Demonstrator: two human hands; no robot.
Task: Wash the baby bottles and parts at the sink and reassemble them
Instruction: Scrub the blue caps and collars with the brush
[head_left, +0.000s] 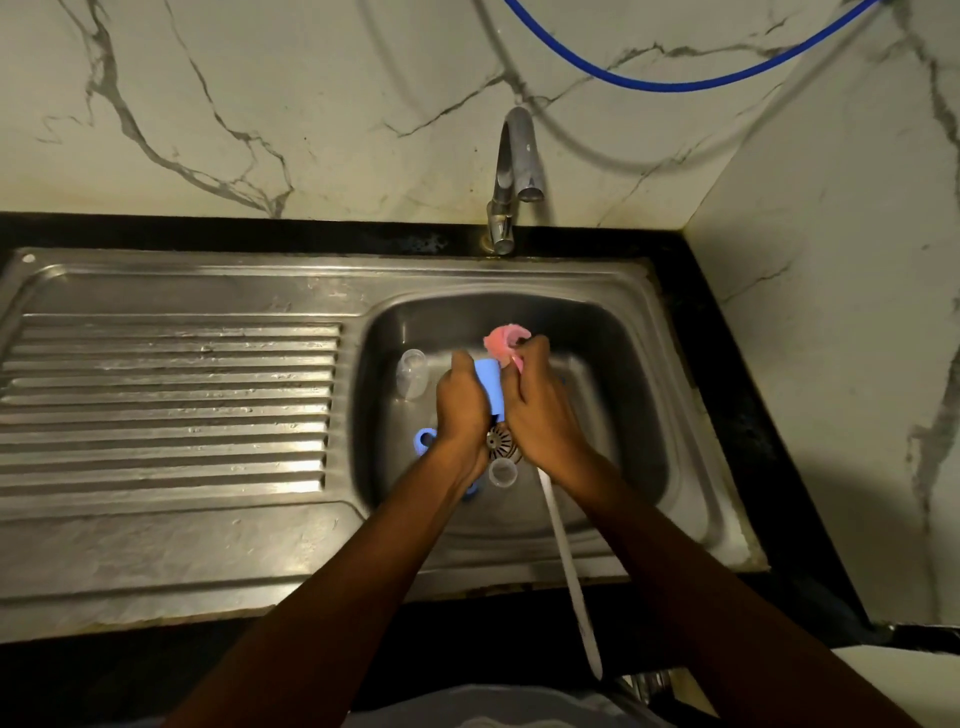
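My left hand (460, 400) is wrapping the pale blue plastic bottle piece (491, 384) mid-wall; right hand (540, 405) is gripping the pink sponge brush (504, 340). I'm judging the piece light, stiff, slippery.

Marble wall (311, 104), blk counter (727, 364)

left hand (460, 400) curled, gripping | right hand (540, 408) curled, gripping (the two nearly touching) | both reaching forward

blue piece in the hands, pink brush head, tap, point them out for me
blue piece (489, 387): head view, middle of its side wall
pink brush head (500, 340): head view, middle of the sponge
tap (518, 148): head view, bend of the spout
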